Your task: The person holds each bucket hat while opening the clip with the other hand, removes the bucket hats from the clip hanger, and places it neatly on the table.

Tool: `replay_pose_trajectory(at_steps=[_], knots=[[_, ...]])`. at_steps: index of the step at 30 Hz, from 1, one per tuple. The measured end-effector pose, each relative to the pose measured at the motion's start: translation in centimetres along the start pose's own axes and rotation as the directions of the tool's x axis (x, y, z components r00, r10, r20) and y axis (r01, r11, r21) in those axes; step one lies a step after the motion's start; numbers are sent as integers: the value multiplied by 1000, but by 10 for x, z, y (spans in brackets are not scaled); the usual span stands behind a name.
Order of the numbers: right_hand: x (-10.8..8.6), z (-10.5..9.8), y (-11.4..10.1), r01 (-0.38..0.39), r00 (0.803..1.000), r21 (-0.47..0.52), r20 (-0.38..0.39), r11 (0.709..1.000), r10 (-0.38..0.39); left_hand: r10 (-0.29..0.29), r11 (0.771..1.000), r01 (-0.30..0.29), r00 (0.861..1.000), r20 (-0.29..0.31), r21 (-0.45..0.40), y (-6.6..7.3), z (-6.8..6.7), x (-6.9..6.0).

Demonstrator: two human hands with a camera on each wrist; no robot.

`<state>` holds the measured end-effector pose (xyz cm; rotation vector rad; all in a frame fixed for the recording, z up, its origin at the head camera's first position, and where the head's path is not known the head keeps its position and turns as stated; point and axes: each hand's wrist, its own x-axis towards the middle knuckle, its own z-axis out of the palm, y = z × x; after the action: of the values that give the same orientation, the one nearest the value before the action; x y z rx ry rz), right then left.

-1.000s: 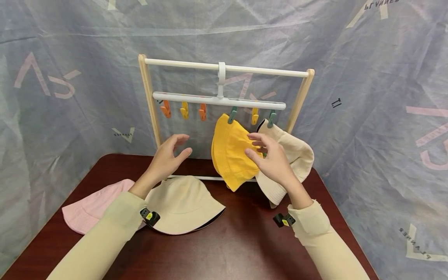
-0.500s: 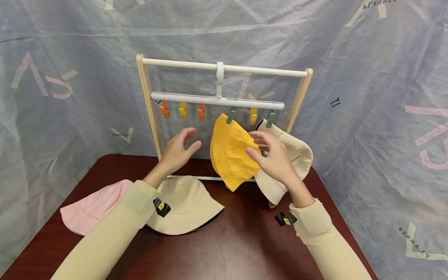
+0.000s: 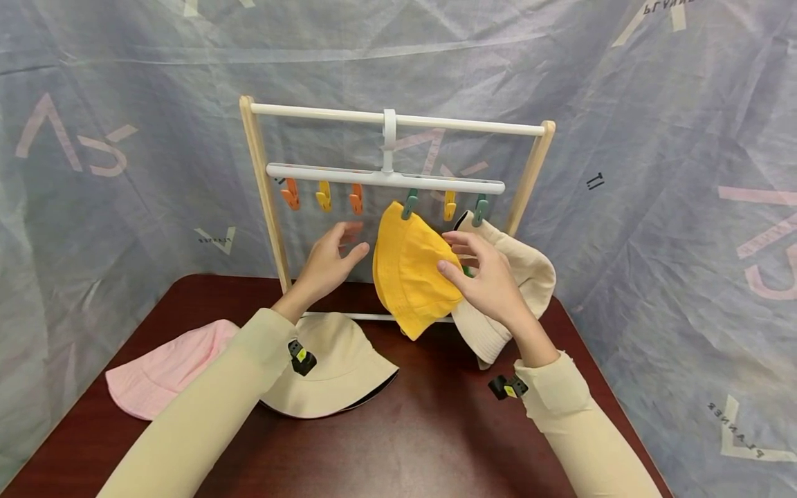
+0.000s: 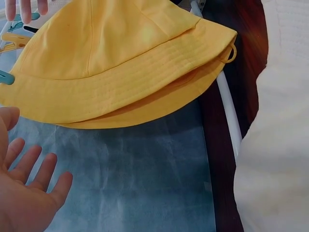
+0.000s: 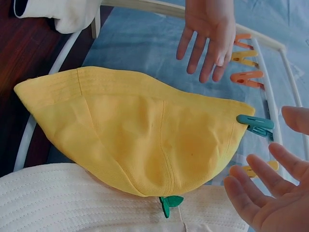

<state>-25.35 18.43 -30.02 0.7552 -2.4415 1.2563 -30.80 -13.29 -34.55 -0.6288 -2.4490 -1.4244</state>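
A yellow bucket hat (image 3: 414,273) hangs by its brim from a teal clip (image 3: 409,205). In the right wrist view, a green leaf-shaped piece (image 5: 170,205) sticks out at its crown. My left hand (image 3: 328,261), fingers relaxed and holding nothing, is just left of the yellow brim. At the crown side is my right hand (image 3: 482,277); the right wrist view shows its spread fingers (image 5: 263,193) apart from the cloth. Behind that hand a cream bucket hat (image 3: 529,273) hangs from another teal clip (image 3: 480,211).
The white clip hanger (image 3: 436,182) hangs on a wood-and-white rack (image 3: 324,112). Orange clips (image 3: 356,199) and yellow clips (image 3: 323,197) hold nothing. On the dark red table (image 3: 398,443) lie a beige bucket hat (image 3: 330,360) and a pink hat (image 3: 168,366), partly behind my left sleeve.
My left hand has moved right and slightly up, closer to the yellow hat. The right hand has barely shifted, and the hats hang as before.
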Motion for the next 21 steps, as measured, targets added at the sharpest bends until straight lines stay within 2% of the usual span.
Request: replay_pose_trajectory(at_steps=[21], knots=[[2,-1,0,-8,1000,16,10,1000,8,-43,999,43,999,-16,-12,7,18,21]])
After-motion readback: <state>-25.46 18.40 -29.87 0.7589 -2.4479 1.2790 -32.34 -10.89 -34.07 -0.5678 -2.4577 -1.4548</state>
